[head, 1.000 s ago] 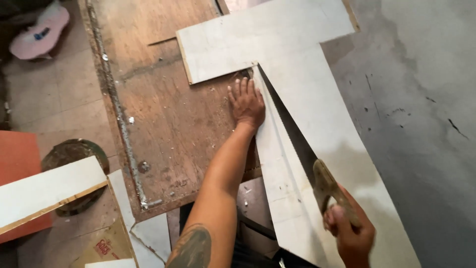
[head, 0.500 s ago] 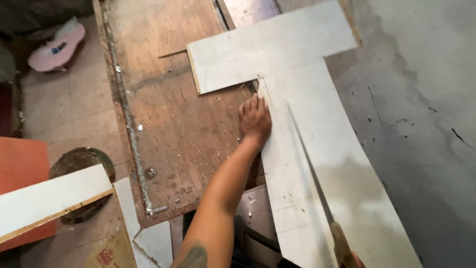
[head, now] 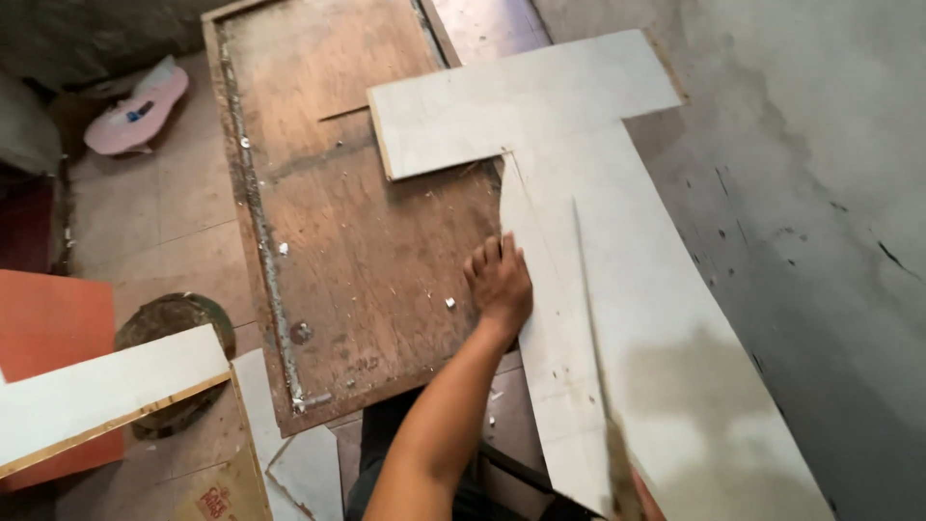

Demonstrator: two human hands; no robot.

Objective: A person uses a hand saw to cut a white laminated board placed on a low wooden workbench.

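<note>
- Squarely in the middle of the head view, the left hand (head: 499,285) lies palm down with its fingers spread flat, pressing on the edge of a white laminated board (head: 617,318); it grips nothing and simply bears down on the surface.
- That white laminated board is a T-shaped panel: its crossbar runs from the centre toward the upper right, and its long stem slants down to the lower right corner of the picture.
- The board rests partly on a worn brown plywood sheet (head: 338,222), which lies flat on the floor and carries scattered white chips and a thin metal strip (head: 260,251) along its left edge.
- A handsaw blade (head: 590,299) stands thin and edge-on in the stem of the board, just right of the left hand and running down toward the bottom edge.
- Only a sliver of the right hand (head: 644,500) shows at the bottom edge by the blurred saw handle; it seems to be wrapped around the handle, but the grip cannot be told for sure.
- To the right of the board is a grey concrete wall (head: 820,193), stained and speckled.
- At the lower left, a white-faced offcut (head: 106,396) lies over an orange panel (head: 53,338) and a round dark lid (head: 178,333).
- A pink object (head: 135,111) sits on the tiled floor at the upper left.
</note>
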